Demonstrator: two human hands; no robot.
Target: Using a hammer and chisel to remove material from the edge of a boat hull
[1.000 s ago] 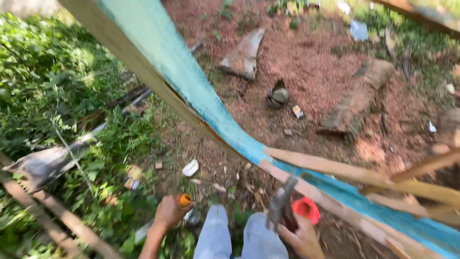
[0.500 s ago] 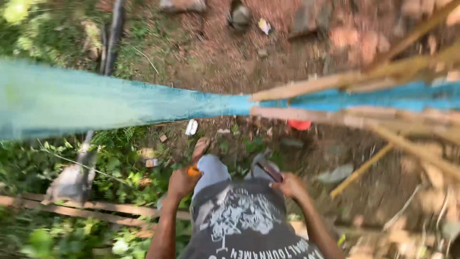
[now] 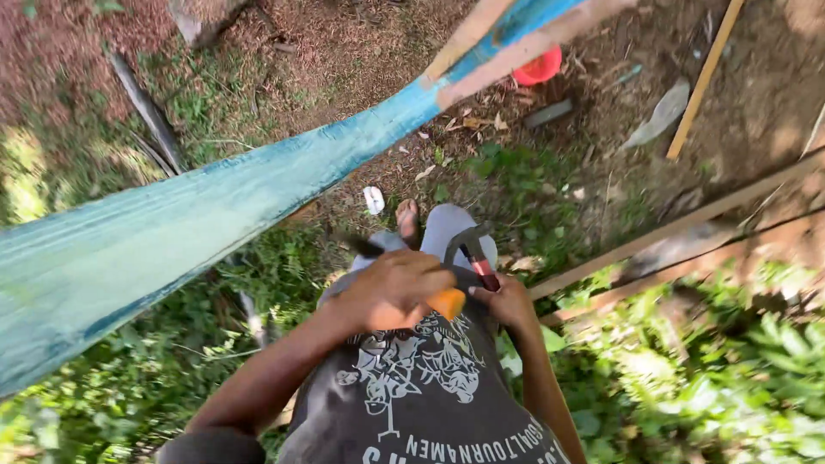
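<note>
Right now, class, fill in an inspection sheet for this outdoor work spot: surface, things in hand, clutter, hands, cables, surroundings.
Surface: bare reddish soil with dry leaves, giving way to green weeds.
Things in hand: orange-handled tool in the left hand; claw hammer with a red-and-black handle in the right hand.
Clutter: red container, small white scrap, grey scrap, loose wooden stick.
Hands: both closed on their tools, close together in front of the dark printed shirt.
Cables: nothing seen.
Surroundings: long teal-painted plank crossing the view, bare wooden rails at right, one sandalled foot below.
</note>
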